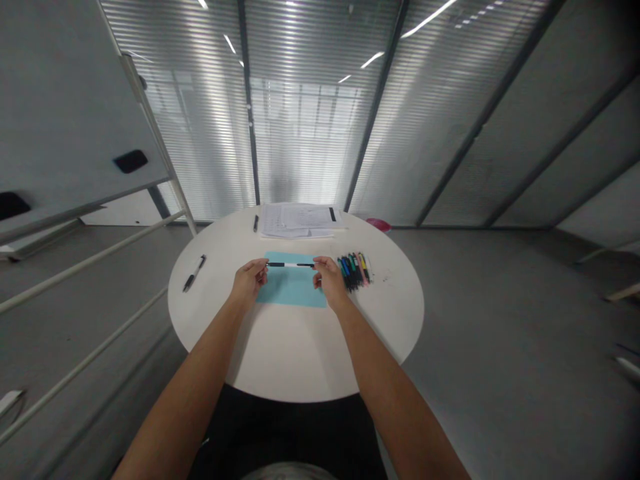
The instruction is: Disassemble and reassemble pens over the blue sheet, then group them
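Note:
A black-and-white pen lies level between my two hands, over a light blue sheet on the round white table. My left hand pinches the pen's left end. At the other end, the fingertips of my right hand are closed on it. Just right of my right hand lies a row of several pens in green, blue, black, pink and yellow. Another black-and-white pen rests alone on the left side of the table.
Stacked printed papers lie at the table's far edge, with a dark pen beside them. A whiteboard on a white frame stands at the left. Behind the table are glass panels with blinds. A red object shows past the far right edge.

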Tool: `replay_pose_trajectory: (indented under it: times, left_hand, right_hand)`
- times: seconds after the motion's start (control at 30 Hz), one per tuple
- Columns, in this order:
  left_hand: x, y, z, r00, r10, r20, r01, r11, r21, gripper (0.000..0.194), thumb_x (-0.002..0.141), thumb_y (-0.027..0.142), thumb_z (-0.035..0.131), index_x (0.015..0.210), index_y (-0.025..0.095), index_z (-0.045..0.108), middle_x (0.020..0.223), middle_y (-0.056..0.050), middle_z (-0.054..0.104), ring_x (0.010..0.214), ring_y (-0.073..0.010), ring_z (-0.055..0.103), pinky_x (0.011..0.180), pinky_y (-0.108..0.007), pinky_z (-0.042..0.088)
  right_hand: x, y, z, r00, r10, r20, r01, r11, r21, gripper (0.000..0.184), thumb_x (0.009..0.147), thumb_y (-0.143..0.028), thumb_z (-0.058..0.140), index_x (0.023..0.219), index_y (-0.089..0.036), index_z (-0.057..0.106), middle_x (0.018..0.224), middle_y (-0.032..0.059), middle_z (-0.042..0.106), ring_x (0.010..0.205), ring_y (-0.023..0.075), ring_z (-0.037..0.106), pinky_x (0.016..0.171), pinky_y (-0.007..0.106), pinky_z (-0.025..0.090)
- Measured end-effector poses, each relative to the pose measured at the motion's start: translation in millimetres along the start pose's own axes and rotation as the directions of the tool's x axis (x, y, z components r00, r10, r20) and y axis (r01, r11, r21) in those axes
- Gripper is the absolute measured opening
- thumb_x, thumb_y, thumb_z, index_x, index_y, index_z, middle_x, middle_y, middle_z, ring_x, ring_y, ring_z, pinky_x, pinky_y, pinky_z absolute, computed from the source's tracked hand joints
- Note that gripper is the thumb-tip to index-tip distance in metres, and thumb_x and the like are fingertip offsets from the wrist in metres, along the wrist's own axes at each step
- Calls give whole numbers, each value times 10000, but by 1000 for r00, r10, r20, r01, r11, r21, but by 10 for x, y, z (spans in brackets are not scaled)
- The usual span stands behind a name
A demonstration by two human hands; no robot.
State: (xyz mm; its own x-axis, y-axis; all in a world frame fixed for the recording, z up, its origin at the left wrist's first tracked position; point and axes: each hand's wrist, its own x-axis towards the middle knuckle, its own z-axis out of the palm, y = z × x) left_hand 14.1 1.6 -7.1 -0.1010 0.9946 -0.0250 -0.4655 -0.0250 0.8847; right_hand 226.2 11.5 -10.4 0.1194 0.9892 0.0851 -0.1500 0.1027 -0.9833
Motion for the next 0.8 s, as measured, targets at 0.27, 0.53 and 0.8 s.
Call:
replay_pose_trajectory:
  times: [0.27, 0.53, 0.8]
  left_hand:
    - [9, -6, 3, 1000, -8, -9, 8, 1000, -23, 300, 601, 307, 763, 815, 123, 662, 630, 13, 538, 516, -59, 462, 495, -206, 371]
    - [15, -7, -8, 1000, -11, -15, 11, 1000, -11, 312, 593, 318, 764, 821, 129, 664, 637, 9, 538, 511, -61, 462, 490, -212, 376]
    - [-2, -18, 8, 1000, 0, 12, -1, 999, 43, 382, 570, 357, 789, 863, 136, 683, 713, -8, 586, 518, -50, 465, 498, -208, 367]
  right_hand:
    - [8, 19, -2, 1000, -23, 10, 23, 1000, 1, 317, 676, -399, 599, 915, -200, 536, 784, -45, 526, 407, 37, 474, 328, 169, 365]
    - [-8, 18, 4, 998, -58, 14, 58, 998, 8, 304, 685, -388, 616, 915, -202, 547, 825, -40, 528, 421, 32, 481, 342, 177, 378]
    - [-30, -46, 1, 997, 79, 17, -81, 967, 241, 365, 612, -380, 722, 898, -218, 563, 702, -63, 548, 438, 52, 483, 376, 181, 375]
